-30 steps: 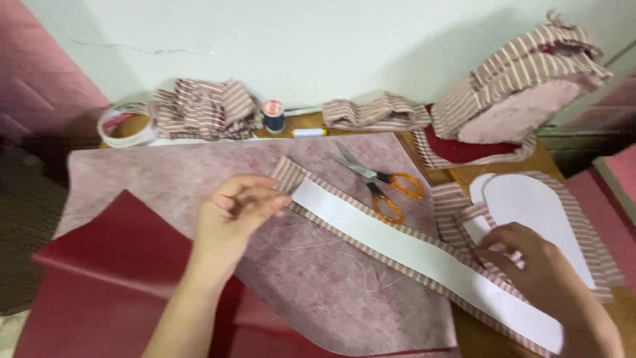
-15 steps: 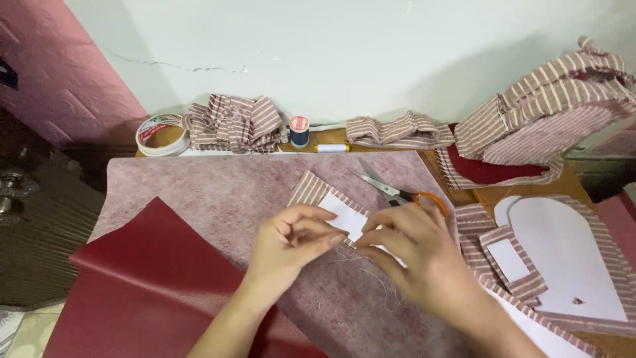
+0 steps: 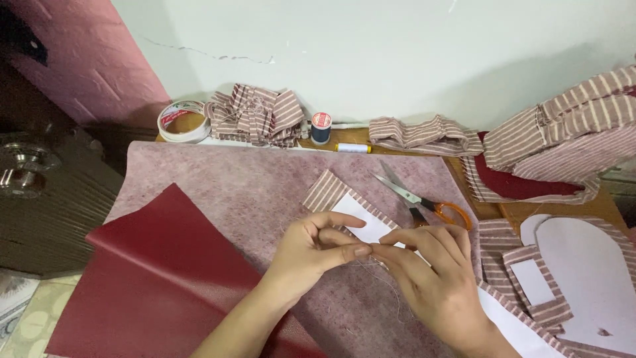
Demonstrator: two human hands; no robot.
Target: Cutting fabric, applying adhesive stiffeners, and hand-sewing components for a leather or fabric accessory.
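Observation:
A long striped fabric strip with a white paper pattern (image 3: 354, 213) on it lies across a mauve felt sheet (image 3: 258, 192). My left hand (image 3: 317, 248) and my right hand (image 3: 434, 275) meet over the strip's middle, fingertips pinched together at its lower edge. A fine thread hangs loose below the fingers. Whether a needle is held cannot be made out. Orange-handled scissors (image 3: 424, 202) lie just behind my right hand.
A dark red leatherette sheet (image 3: 159, 278) lies at front left. A tape roll (image 3: 183, 122), striped fabric scraps (image 3: 255, 114), a blue thread spool (image 3: 320, 128) and a white tube stand along the wall. Arch-shaped white pattern pieces on striped cloth (image 3: 583, 278) lie at right.
My right hand came from the strip's far right end to join my left hand at the middle. The camera view moved in closer and to the left.

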